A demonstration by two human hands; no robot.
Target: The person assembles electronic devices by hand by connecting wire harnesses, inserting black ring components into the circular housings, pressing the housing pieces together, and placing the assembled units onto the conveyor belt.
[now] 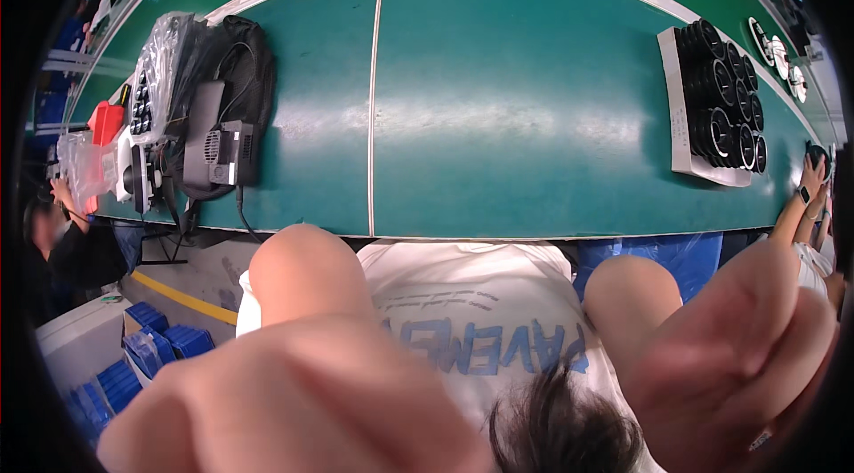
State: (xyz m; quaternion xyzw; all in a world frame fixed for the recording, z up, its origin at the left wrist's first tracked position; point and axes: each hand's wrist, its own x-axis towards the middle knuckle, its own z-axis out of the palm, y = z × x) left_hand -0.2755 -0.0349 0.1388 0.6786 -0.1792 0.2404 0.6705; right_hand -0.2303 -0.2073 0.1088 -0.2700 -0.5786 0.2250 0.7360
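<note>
Both hands loom blurred right up against the camera. The left hand (294,384) and the right hand (738,357) look loosely curled, though whether either grasps anything cannot be told. Beyond them lies the long green work table (534,99), bearing a white tray of round black rings (721,104) at its right end and a black bag with a small black box and cables (227,113) at its left.

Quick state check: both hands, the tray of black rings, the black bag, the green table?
Left hand: close to camera, blurred, empty, grip unclear.
Right hand: close to camera, empty, fingers curled.
Tray of black rings: full, flat on table.
Black bag: open, cables spilling.
Green table: middle bare.
</note>
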